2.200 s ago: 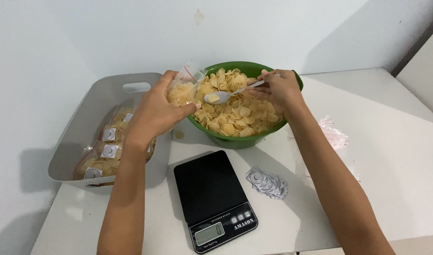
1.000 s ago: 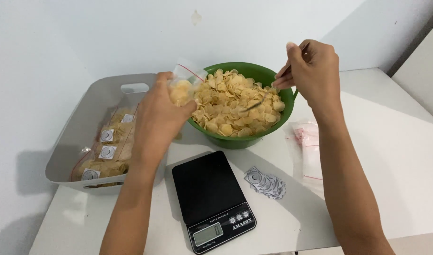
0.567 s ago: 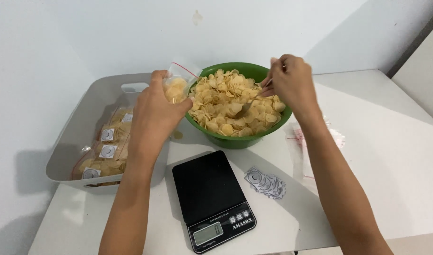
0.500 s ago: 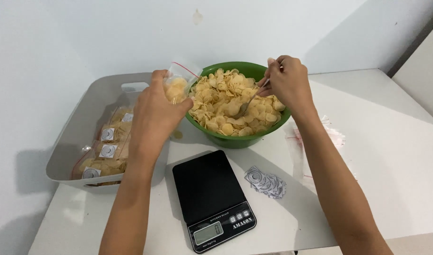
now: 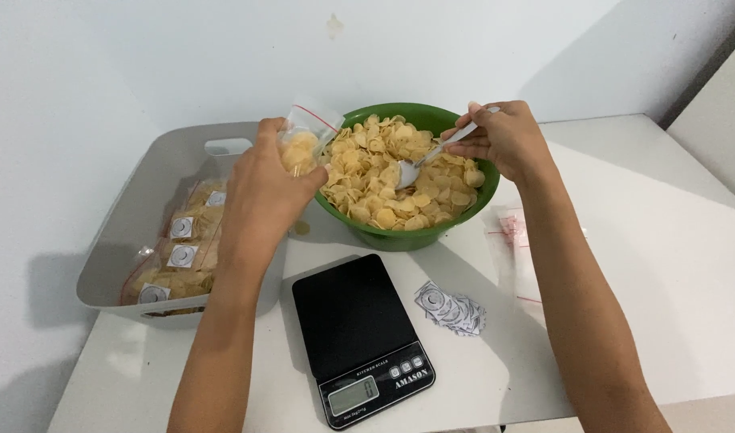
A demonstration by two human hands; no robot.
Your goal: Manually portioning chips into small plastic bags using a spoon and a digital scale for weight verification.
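At frame centre, the left hand (image 5: 263, 192) clamps the clear bag (image 5: 305, 143) mouth-up beside the green bowl (image 5: 399, 234), shortening travel for the spoon (image 5: 427, 158) pinched by the right hand (image 5: 508, 140).

The small clear plastic bag (image 5: 307, 132) looks thin and glossy. The silvery metal spoon (image 5: 422, 160) shines. The round green plastic bowl (image 5: 399, 234) is smooth, faintly glossy. The black flat kitchen scale (image 5: 347, 313) has a sleek top; the grey plastic tub (image 5: 135, 208) is matt.
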